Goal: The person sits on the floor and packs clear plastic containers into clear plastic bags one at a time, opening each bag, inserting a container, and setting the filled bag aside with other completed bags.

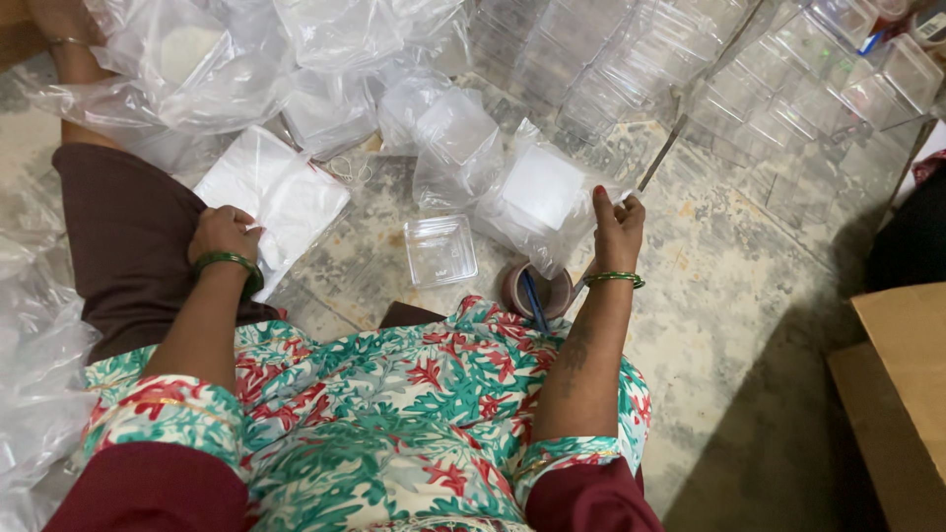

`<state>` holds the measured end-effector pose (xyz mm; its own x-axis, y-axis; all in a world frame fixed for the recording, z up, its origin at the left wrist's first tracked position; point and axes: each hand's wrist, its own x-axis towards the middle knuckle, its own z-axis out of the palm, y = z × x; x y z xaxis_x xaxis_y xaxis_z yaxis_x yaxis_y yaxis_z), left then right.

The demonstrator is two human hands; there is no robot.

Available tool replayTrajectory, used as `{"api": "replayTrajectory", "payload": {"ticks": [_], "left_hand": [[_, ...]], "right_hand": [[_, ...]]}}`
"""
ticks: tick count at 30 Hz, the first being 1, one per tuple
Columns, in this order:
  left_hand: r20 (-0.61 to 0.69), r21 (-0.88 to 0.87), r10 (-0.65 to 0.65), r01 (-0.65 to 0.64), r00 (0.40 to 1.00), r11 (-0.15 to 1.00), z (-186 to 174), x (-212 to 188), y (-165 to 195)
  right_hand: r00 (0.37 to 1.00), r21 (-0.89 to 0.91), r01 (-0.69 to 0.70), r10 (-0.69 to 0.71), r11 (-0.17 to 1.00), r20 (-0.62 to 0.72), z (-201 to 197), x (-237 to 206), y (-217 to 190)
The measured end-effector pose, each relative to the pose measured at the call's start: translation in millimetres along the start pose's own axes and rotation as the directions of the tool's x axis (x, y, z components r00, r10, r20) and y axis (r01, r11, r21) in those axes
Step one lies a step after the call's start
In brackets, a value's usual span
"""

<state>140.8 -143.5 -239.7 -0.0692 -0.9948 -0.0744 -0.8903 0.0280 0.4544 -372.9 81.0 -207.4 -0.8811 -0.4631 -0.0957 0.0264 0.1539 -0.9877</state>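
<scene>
My left hand [225,234] rests on a stack of flat white sheets [281,192] lying on the floor by my knee, fingers pinching the edge of the top sheet. My right hand [617,229] grips the edge of a clear plastic bag [527,212] that holds a white square box. An open clear plastic box [440,249] sits on the floor between my hands. A roll of brown tape [532,289] with a blue pen across it lies just below the bag. Both wrists wear green bangles.
Several filled clear bags [453,138] are heaped ahead. Rows of stacked clear plastic boxes [788,79] fill the upper right. A cardboard box [902,384] stands at the right edge. Loose plastic sheeting [34,365] lies at the left. A thin rod [660,158] lies on the floor.
</scene>
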Motion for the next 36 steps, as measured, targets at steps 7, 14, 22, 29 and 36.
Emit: {"api": "replayTrajectory", "payload": {"ticks": [7,14,22,29,36], "left_hand": [[0.003,0.159,0.033,-0.033,0.999,0.987,3,1,3],[0.01,0.028,-0.031,0.031,0.999,0.999,2,-1,2],[-0.012,0.128,0.022,-0.02,1.0,0.992,4,-1,1],[0.02,-0.041,-0.013,0.014,1.0,0.999,-1,-2,4],[-0.011,0.056,0.023,-0.023,1.0,0.998,2,1,2]], "right_hand": [[1.0,-0.045,-0.002,0.001,0.999,-0.017,-4,-1,-3],[0.999,-0.033,0.03,-0.03,0.999,-0.011,-5,7,6],[1.0,-0.045,0.016,-0.017,0.999,-0.015,-7,6,4],[1.0,-0.054,-0.001,-0.001,0.999,-0.028,-8,1,0],[0.999,-0.083,0.017,-0.021,0.996,-0.047,-8,-1,-6]]}}
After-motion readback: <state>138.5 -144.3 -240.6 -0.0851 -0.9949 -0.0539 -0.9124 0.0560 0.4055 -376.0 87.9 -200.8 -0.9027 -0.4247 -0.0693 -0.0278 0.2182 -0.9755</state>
